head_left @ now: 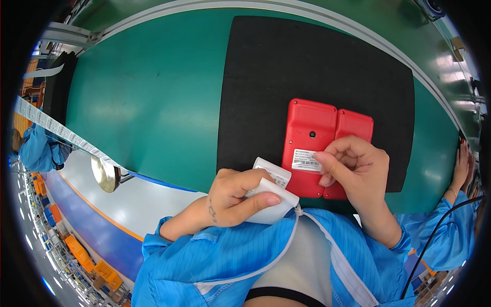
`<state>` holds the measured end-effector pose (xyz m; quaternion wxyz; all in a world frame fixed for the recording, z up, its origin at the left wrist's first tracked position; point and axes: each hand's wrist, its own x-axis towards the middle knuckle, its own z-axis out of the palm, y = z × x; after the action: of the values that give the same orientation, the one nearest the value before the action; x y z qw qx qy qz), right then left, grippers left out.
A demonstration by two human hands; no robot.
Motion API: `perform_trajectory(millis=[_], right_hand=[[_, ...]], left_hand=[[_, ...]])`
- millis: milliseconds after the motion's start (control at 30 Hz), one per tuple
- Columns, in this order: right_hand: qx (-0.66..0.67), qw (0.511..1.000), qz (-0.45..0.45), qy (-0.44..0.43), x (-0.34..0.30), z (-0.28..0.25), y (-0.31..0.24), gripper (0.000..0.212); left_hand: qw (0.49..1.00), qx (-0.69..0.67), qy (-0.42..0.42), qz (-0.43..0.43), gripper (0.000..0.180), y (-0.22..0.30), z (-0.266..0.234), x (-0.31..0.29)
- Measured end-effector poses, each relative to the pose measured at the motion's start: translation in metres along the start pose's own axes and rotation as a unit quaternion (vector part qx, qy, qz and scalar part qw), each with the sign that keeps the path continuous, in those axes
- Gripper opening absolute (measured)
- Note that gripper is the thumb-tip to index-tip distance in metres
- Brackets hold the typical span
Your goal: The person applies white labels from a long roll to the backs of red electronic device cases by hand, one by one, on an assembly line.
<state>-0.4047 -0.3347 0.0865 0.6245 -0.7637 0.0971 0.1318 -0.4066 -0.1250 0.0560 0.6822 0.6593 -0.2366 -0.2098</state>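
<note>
Two red plastic device housings [309, 123] lie face down side by side on the black mat, their edges close together. On the lower part of the left one sits a white printed label [305, 160]. My right hand [353, 166] is over the lower right of the housings, fingers curled and the thumb tip at the label's right end. Whether anything is between those fingers is hidden. At the mat's front edge, my left hand [238, 197] is closed around a folded white label strip [273, 174], which bears small print.
The black mat [307, 61] covers the right part of the green table [153, 92]. A long printed label strip [66, 134] hangs at the far left beside a round metal stool [104, 174]. At the right edge, another person's hands [462, 166] rest at the table.
</note>
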Motion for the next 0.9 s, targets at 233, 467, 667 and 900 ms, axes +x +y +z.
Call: perform_trajectory(millis=[233,467,667,900], right_hand=[[-0.005,1.000,-0.004,-0.002,0.001,0.000,0.000,0.006],[-0.017,1.000,0.007,-0.004,0.002,0.001,-0.002,0.007],[-0.035,0.999,0.021,-0.007,0.001,0.001,-0.005,0.008],[-0.090,0.996,0.013,-0.009,0.004,0.003,-0.009,0.010]], left_hand=[[1.000,0.016,-0.003,-0.008,0.013,0.003,0.000,0.001],[1.000,0.016,-0.004,-0.017,0.014,0.002,0.000,0.000],[1.000,0.009,0.011,-0.009,0.014,0.004,0.002,0.001],[1.000,0.011,0.006,-0.004,0.013,0.003,0.002,0.001]])
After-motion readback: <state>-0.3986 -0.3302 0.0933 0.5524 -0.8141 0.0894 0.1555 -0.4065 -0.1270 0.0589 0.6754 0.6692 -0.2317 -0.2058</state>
